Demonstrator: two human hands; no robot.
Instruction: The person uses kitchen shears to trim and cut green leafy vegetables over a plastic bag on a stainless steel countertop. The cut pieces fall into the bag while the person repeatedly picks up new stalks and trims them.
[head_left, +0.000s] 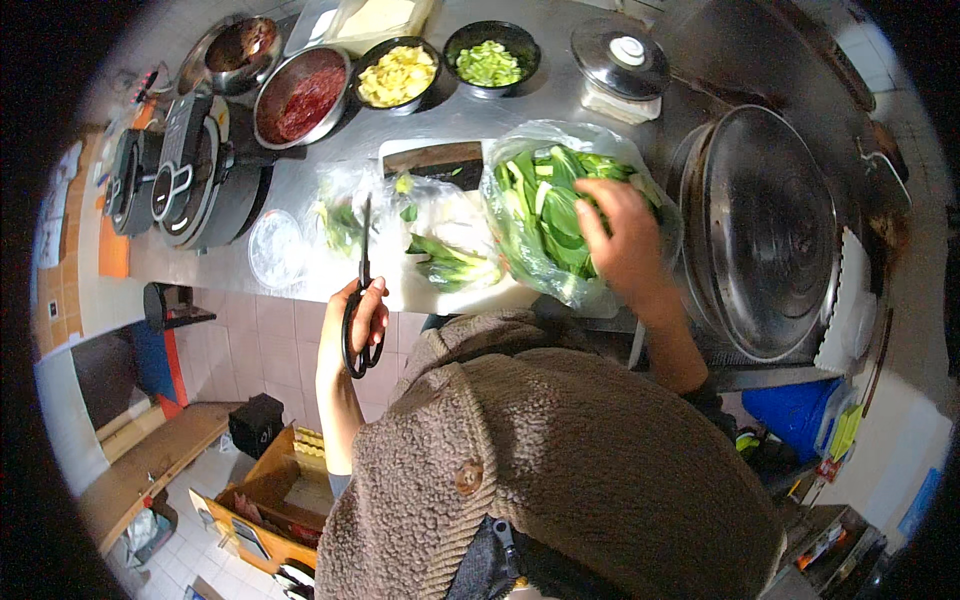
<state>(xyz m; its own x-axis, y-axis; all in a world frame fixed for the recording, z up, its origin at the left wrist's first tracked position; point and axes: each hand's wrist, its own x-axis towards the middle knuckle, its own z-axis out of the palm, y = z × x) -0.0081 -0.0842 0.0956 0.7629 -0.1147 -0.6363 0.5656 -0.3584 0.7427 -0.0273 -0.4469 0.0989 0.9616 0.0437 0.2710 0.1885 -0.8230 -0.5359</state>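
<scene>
My left hand (358, 315) grips black-handled scissors (365, 262), blades pointing away from me over the counter's near edge. My right hand (626, 244) reaches into an open clear plastic bag (517, 274) of green leafy vegetables (559, 202), which look like bok choy. Its thumb and fingers are spread at the leaves, with nothing plainly gripped. Between the hands, a single leafy stalk (454, 262) lies on crumpled clear plastic over a white cutting board (514, 296). More greens (341, 225) sit in a thin bag beyond the scissors. A broad dark blade (435, 161) rests on the board's far side.
A metal bowl of red, meat-like food (311, 105), a bowl of yellow pieces (397, 75) and a bowl of chopped greens (489, 61) line the back. Cookers (202, 180) stand left, beyond a clear plastic lid (276, 247). A large metal lid (772, 232) stands right.
</scene>
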